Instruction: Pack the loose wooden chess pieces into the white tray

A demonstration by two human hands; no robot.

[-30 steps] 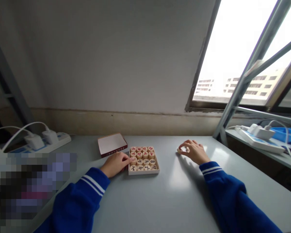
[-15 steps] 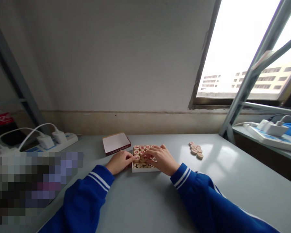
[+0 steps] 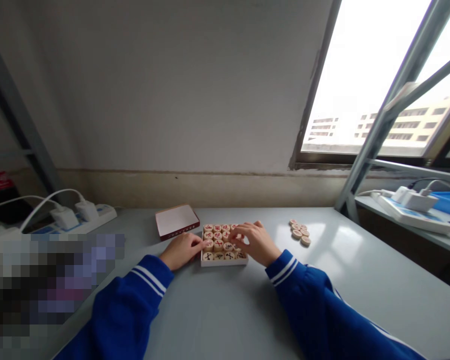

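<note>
White card or plastic, the shallow rectangular open box [image 3: 224,263] sits on the smooth grey table [image 3: 210,310], packed with rows of round pale wooden discs [image 3: 218,245]; those at the back bear red characters, those in the front row black ones. The left hand [image 3: 183,249], coming out of a blue sleeve with two white stripes [image 3: 129,300], lies along the box's left side, its thumb at a disc there; whether it grips or merely rests, I cannot tell. The right hand [image 3: 255,242] arches over the box's right part, thumb and fingers curled with a gap between them; whether a disc is grasped at the fingertips cannot be made out. Just behind the left hand lies a dark red rectangular lid with a white inside [image 3: 176,220], its hollow facing up. Well to the right of the box, a small cluster of loose pale wooden discs [image 3: 297,234] lies flat on the table, near its back edge.
</note>
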